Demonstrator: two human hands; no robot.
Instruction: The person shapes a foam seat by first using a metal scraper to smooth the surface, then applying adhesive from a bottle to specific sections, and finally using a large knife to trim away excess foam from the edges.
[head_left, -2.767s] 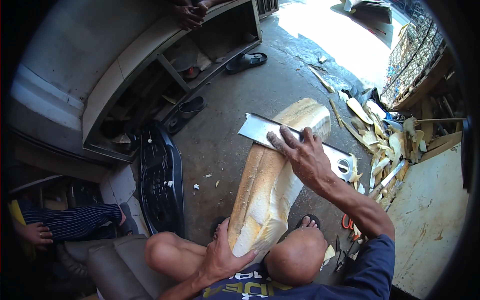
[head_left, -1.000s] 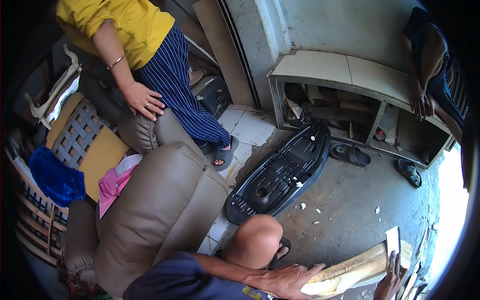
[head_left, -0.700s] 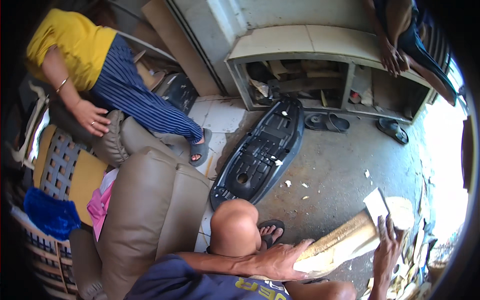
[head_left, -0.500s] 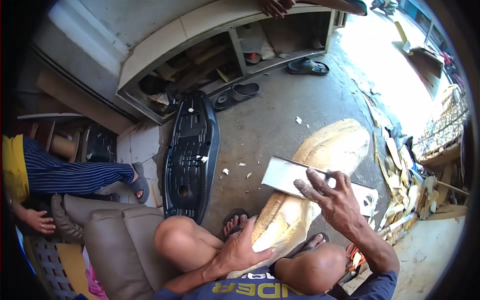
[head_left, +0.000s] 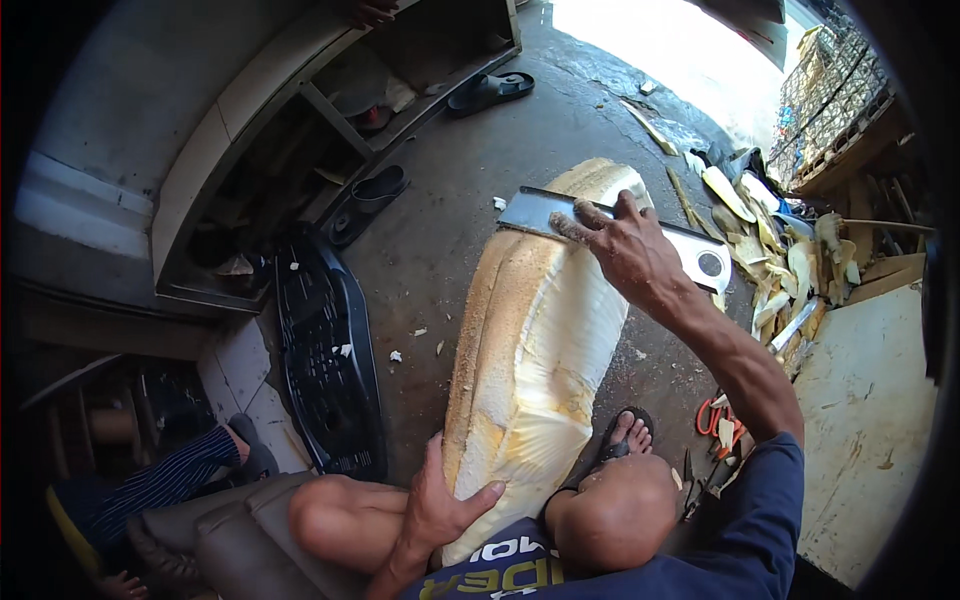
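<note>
A long yellowish foam block (head_left: 540, 350), shaped like a motorcycle seat cushion, slants from my lap away across the floor. Its left side is rough and tan; the right side is paler, with creases. My left hand (head_left: 445, 500) grips the near end, thumb across the top and fingers at the left edge. Across the far part lies a wide flat metal blade (head_left: 535, 211) with a pale, holed end to the right. My right hand (head_left: 632, 245) holds this blade from above, its dusty fingers bent over it and touching the foam's top area.
At left lies a black plastic seat base (head_left: 325, 370) with foam crumbs. Sandals (head_left: 490, 92) stand by a low cabinet (head_left: 190, 240). Foam offcuts (head_left: 790, 250) pile up at right, near orange-handled scissors (head_left: 716, 420) and a pale board (head_left: 865, 420). Another person's striped leg (head_left: 180, 470) shows at lower left.
My view has swung to the right. The foam stands more upright in view, with its creased side showing more. My right hand and the blade are nearer its far end.
</note>
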